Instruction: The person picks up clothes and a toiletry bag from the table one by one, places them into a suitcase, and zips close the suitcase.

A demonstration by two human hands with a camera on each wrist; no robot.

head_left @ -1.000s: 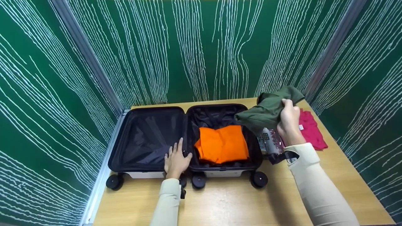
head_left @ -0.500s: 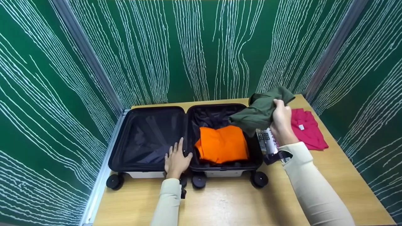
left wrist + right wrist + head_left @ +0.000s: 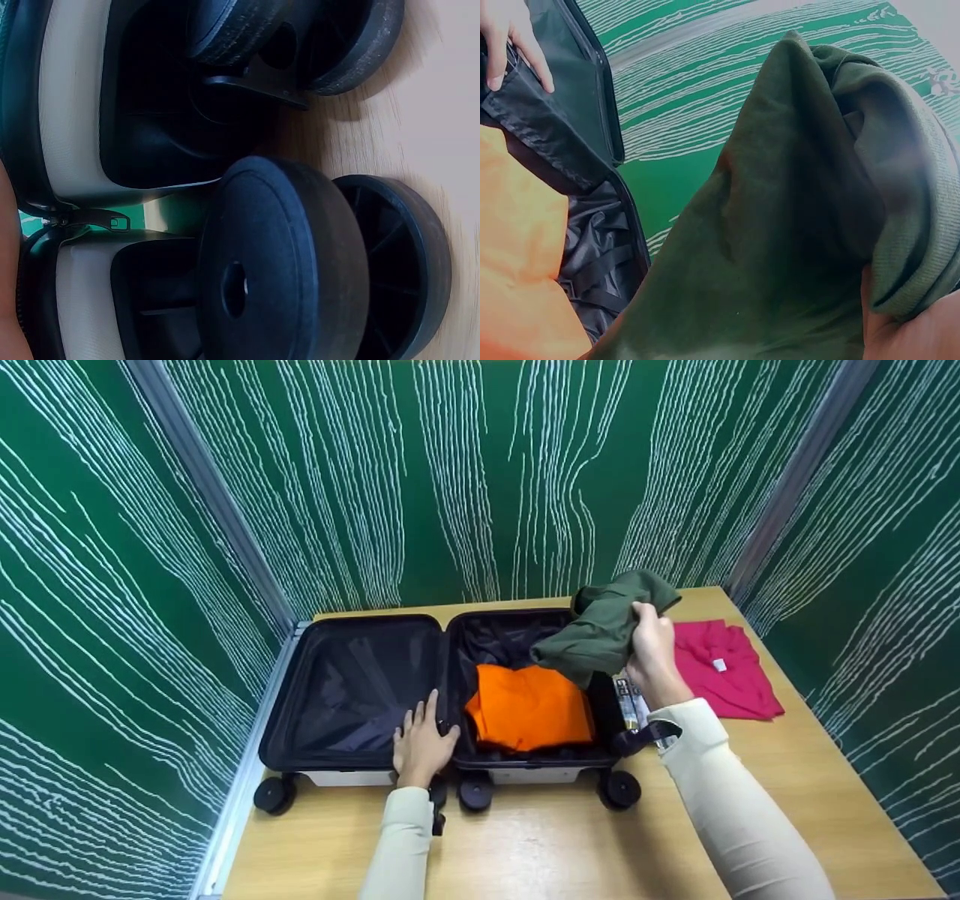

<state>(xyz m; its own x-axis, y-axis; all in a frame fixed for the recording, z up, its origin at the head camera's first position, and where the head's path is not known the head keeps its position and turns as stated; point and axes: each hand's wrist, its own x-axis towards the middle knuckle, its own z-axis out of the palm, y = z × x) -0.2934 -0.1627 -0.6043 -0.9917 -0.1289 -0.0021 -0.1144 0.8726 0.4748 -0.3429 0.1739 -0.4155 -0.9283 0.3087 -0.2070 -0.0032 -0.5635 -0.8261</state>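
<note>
An open suitcase (image 3: 352, 769) lies flat on the table, its two halves side by side. Folded orange cloth (image 3: 532, 709) sits in the right half. My right hand (image 3: 652, 649) grips a folded dark green garment (image 3: 600, 630) in the air over that half's right side; in the right wrist view the green garment (image 3: 727, 277) hangs in a bunched fold from the fingers. My left hand (image 3: 422, 744) rests with spread fingers on the suitcase's middle edge, where the two halves meet.
A pink garment (image 3: 724, 667) with a white label lies on the table (image 3: 540, 847) at the right. Partly hidden behind my right wrist is a clear pouch of bottles (image 3: 626, 701). Black wheels (image 3: 620, 790) stick out from the suitcase's near side. Green walls (image 3: 525, 472) enclose the table.
My right hand has carried the green garment leftward, from beyond the suitcase's right edge to over its right half. More of the pink garment shows. The left hand stays put.
</note>
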